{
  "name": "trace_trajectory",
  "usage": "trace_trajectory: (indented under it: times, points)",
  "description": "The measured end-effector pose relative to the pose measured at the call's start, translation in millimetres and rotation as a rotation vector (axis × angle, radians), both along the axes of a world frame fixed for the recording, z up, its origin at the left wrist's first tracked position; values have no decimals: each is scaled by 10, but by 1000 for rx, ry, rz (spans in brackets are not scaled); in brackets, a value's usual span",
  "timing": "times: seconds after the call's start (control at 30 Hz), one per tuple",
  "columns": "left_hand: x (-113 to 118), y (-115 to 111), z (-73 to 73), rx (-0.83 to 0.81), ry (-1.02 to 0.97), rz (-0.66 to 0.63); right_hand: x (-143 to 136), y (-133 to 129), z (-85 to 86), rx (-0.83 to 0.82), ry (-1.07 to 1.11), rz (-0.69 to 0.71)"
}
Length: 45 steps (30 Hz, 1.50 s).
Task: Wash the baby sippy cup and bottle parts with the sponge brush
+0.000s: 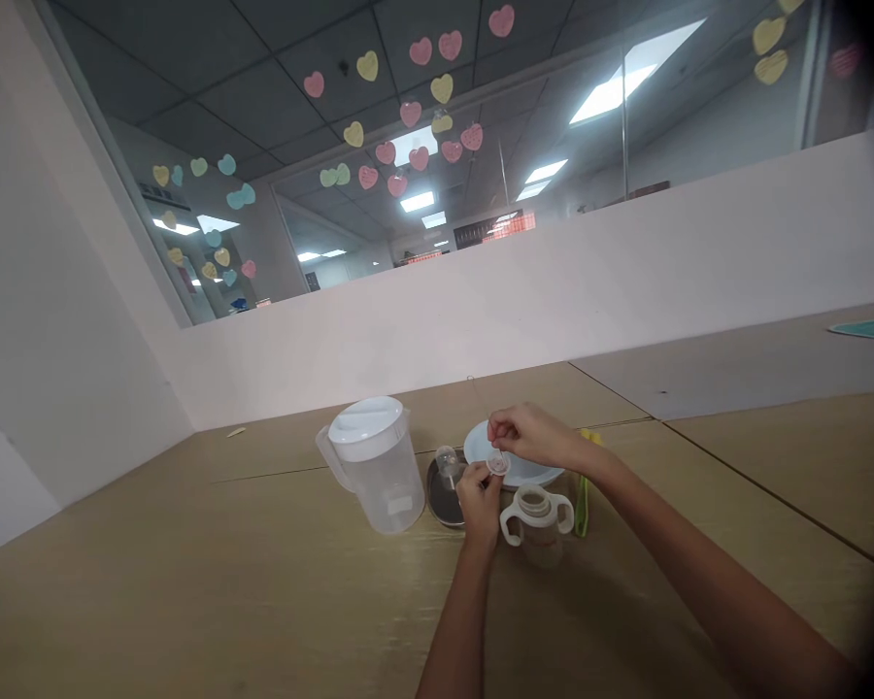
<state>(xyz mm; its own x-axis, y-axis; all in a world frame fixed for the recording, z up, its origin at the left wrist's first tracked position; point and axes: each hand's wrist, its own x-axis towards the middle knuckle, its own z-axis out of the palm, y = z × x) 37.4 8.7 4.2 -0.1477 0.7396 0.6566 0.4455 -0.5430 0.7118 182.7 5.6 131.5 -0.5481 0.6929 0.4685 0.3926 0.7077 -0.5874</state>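
Observation:
My left hand (479, 500) is closed on a small clear round piece (498, 463), held up above the table. Just above that piece, my right hand (522, 433) has its fingers pinched together; what they hold, if anything, is too small to make out. Below and to the right of my left hand stands a bottle with two white handles (537, 519), its top uncovered. Left of my left hand, a clear cup-like piece (448, 462) sits at a dark round dish (444, 503). A pale blue plate (528, 472) lies behind the hands, partly hidden by them.
A clear pitcher with a white lid (387, 476) stands to the left of the dish. A green and yellow brush-like item (583, 503) lies right of the bottle. A white wall (408, 330) borders the table's back, and a teal item (870, 328) lies far right.

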Motion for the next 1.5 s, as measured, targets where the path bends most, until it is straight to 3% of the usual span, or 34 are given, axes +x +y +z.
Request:
trace_trajectory:
  times: [0.43, 0.67, 0.83, 1.13, 1.33, 1.5]
  points:
    - [-11, -14, 15, -7, 21, -23, 43, 23, 39, -86, 100, -12]
    - [-9, -34, -2, 3, 55, -23, 5, 45, -32, 12, -95, -102]
    - [-18, -35, -1, -1, 56, -28, 8, 2, 1, 51, -149, -87]
    - [-5, -49, 26, 2, 25, -36, 38, -79, 99, 178, -332, -348]
    - [-12, -55, 23, 10, 20, -31, 46, -216, 153, 89, -396, -327]
    - [-13, -56, 23, -2, 28, -29, 58, -251, 176, 116, -430, -378]
